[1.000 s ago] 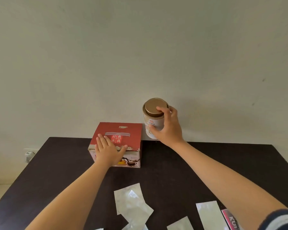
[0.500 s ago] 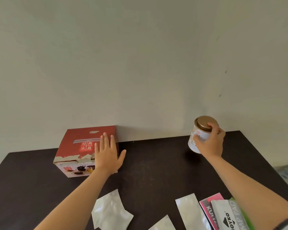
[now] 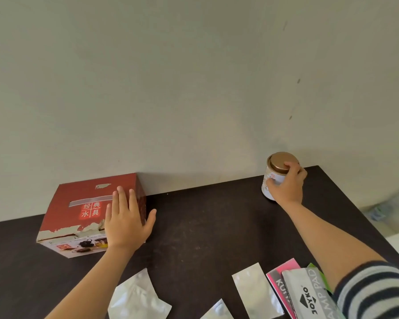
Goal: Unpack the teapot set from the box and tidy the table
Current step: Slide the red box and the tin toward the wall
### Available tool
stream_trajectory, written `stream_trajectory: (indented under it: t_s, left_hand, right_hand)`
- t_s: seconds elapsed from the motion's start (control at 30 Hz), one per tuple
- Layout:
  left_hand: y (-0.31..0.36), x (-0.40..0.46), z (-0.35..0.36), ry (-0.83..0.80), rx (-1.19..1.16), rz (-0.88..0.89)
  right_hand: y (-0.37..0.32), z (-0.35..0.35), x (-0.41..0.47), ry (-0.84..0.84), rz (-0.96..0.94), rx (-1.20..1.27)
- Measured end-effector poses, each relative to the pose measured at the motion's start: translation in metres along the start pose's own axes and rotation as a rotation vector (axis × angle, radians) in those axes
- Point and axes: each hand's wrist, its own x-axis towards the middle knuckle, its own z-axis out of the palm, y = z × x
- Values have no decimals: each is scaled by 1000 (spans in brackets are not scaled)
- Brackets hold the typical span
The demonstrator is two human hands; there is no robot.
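Observation:
A red cardboard box (image 3: pixel 78 208) with Chinese characters and teapot pictures stands closed at the back left of the dark table (image 3: pixel 205 222). My left hand (image 3: pixel 126 222) lies flat on the box's top right corner, fingers spread. My right hand (image 3: pixel 286 187) grips a white tin with a gold lid (image 3: pixel 277 166) at the table's back right corner, next to the wall. The tin's base is at the table surface; I cannot tell whether it touches.
Several silver foil pouches (image 3: pixel 136 298) (image 3: pixel 255 293) lie along the near edge. At the near right are a pink packet (image 3: pixel 283 279) and a grey JOYKO stamp pad packet (image 3: pixel 309 295). The table's right edge drops off beside my right arm.
My right hand carried the tin from beside the box to the back right corner and lowered it. My left hand stayed on the box. My view swung right.

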Motion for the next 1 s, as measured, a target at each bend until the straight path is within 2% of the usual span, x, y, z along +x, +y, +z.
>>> stream_trajectory:
  t_s: [0.2,0.6,0.87,1.0]
  left_hand:
    - [1,0,0,10,-22,-7]
    - [2,2,3,35,-36,-9]
    - [1,1,2,35,-51,-11]
    - [1,0,0,25,-54,-6]
  right_hand:
    - [10,-1,11,7,85,46]
    - [18,-8,40,-55,73,-38]
    - [8,-14,42,-103,147,-63]
    - [-9,-16,22,-21,137,-151]
